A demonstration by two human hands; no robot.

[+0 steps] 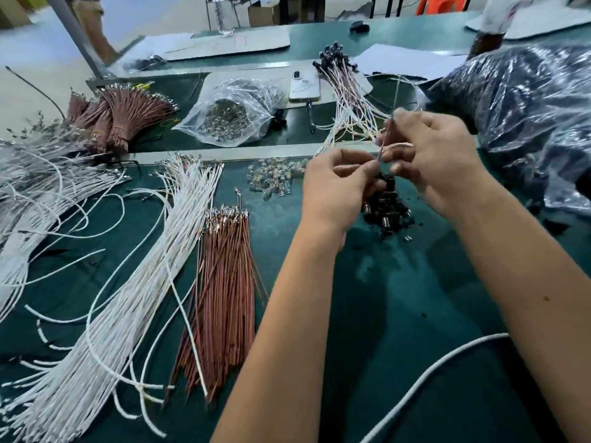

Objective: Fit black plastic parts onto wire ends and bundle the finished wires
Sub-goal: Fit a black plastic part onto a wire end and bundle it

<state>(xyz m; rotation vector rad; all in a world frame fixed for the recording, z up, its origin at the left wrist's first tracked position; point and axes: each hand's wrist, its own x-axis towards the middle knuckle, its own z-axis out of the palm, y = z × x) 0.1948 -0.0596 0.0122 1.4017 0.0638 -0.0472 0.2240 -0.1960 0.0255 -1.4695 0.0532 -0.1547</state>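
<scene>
step: I'd say I'm mid-fit; both hands are up over the black parts pile [385,203], working one wire end [383,145] between them
left grip: left hand [335,183] has fingers curled, pinching at the thin wire end just above the pile; can't tell if a black part is in there, it's blurry
right grip: right hand [428,155] is clenched on the same wire, a bit higher; the pale wire loops out between its fingers
finished wires: capped bunch [342,75] lies beyond the pile, fanned toward the phone [304,85]; not bundled yet
stock: white wires [128,282] and brown wires [224,276] lie left of the pile
next move: my guess, seat the part square on the tip; small target, so slow push and steady pinch
room: open green surface [399,298] nearer me than the pile; tight on the far right, where a plastic sack [524,116] crowds in; loose clear bits [275,177] sit just left of the pile; the surface's raised strip runs just beyond it
</scene>
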